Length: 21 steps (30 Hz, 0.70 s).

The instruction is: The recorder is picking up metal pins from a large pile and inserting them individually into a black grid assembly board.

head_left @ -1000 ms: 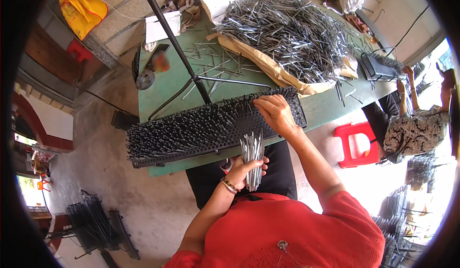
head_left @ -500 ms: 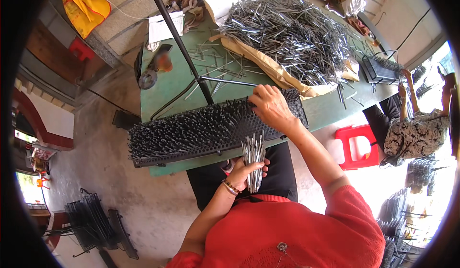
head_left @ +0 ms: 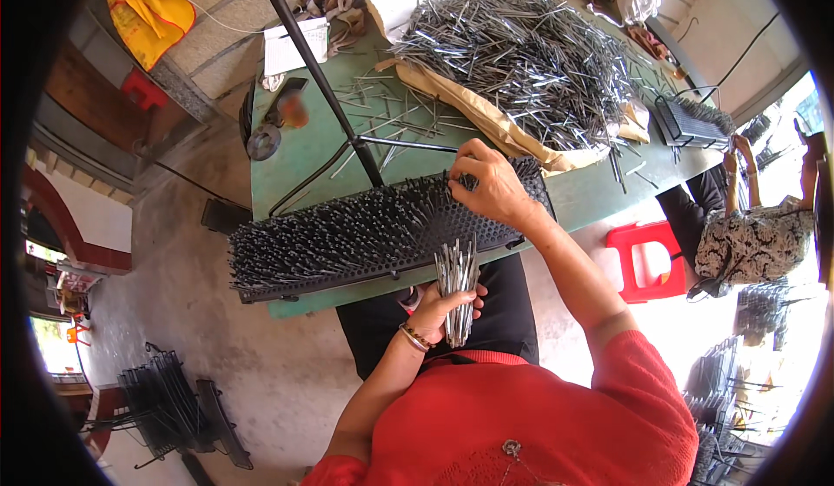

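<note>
In front of me lies a long black perforated rack [head_left: 465, 231], its holes mostly filled with thin strips standing upright in dense rows. Bare holes show along its near right part. My left hand [head_left: 430, 315], close to my lap, is wrapped round a bundle of thin silvery metal strips [head_left: 457, 284] that points upward. Over the right part of the rack is my right hand [head_left: 495, 189], its fingers bent and pinched among the strips. Whatever those fingertips hold is hidden.
A big heap of loose metal strips [head_left: 521, 60] lies on brown paper on the green table [head_left: 599, 186]. A black pole [head_left: 304, 47] slants up from the rack. On the right stand a red stool [head_left: 645, 264], a smaller rack [head_left: 689, 125] and another person's arms [head_left: 745, 169].
My right hand has shifted slightly at the rack, its fingers more arched. The left hand still holds the bundle. The whole view has moved a little.
</note>
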### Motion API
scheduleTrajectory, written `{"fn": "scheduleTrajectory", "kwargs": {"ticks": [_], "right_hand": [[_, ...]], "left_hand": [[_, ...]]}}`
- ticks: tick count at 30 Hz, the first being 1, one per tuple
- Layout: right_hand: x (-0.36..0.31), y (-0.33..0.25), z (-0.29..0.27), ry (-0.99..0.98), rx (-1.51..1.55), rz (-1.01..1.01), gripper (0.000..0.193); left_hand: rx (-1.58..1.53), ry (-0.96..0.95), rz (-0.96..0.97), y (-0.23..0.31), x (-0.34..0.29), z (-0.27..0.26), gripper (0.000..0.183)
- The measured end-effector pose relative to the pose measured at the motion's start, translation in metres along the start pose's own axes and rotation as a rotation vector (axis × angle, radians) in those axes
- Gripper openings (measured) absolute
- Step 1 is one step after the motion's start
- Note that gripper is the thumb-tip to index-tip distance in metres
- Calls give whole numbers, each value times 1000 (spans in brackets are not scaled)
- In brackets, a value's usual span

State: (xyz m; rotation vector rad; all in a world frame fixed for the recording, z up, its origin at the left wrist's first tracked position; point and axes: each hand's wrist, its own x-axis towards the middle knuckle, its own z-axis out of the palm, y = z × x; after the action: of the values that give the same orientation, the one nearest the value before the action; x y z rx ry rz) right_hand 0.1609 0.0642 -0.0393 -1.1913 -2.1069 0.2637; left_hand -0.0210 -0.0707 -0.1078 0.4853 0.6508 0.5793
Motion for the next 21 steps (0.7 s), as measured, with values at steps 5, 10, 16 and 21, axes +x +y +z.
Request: {"fn": "scheduleTrajectory", "kwargs": {"ticks": [5,10,16,21], "right_hand": [[-8,-4,-2,113,25,7,13],[-20,-7,-1,121,-56,-1,14],[-21,-9,0,141,-73,8,13],[-26,-10,-1,112,-82,7,16]], "left_hand": [[-32,5,15,-1,-1,-1,38],[-41,29,36,1,-1,3,31],[-30,28,28,-4,2,-2,41],[-119,47,48,0,0,9,36]]}}
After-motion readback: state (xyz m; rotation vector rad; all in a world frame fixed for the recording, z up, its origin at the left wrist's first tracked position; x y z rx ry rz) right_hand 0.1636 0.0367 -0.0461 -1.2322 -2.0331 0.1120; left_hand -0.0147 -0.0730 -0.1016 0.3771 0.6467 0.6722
